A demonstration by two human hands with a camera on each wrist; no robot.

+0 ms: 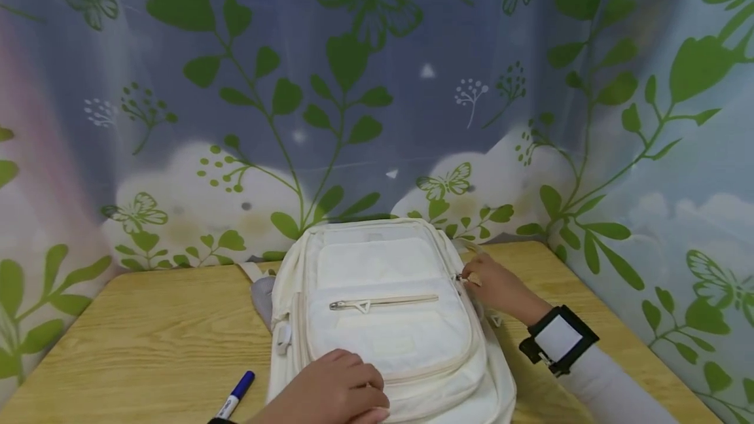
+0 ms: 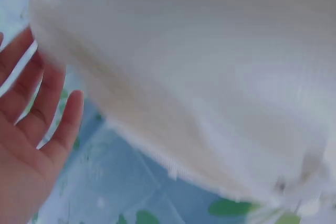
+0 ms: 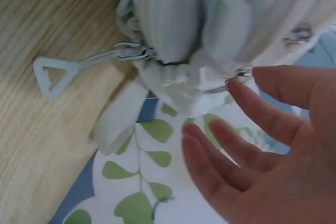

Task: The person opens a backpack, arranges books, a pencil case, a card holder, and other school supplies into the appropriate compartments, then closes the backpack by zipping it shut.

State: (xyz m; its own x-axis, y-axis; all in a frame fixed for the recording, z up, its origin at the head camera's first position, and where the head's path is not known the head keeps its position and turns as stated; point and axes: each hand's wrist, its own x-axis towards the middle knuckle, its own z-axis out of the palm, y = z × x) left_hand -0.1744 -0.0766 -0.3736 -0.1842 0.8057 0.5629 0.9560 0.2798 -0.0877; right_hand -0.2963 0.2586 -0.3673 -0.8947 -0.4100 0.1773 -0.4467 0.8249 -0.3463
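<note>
A cream-white backpack (image 1: 389, 339) lies on the table with its front panel facing up. At its right side my right hand (image 1: 491, 283) pinches a small metal zipper pull (image 3: 239, 75) between thumb and index finger, the other fingers held loosely apart. Another zipper pull with a white triangular tab (image 3: 55, 74) hangs beside it in the right wrist view. My left hand (image 1: 336, 391) is at the lower front of the bag. Its fingers, fairly straight in the left wrist view, meet the bag's edge, which is blurred there. A front pocket zipper (image 1: 385, 301) runs across the panel.
A marker with a blue cap (image 1: 238, 391) lies on the wooden table (image 1: 177, 326), left of the bag. A grey and cream shoulder strap (image 1: 262, 293) sticks out on the left. Behind and to the right hangs a leaf-and-butterfly patterned curtain (image 1: 377, 110).
</note>
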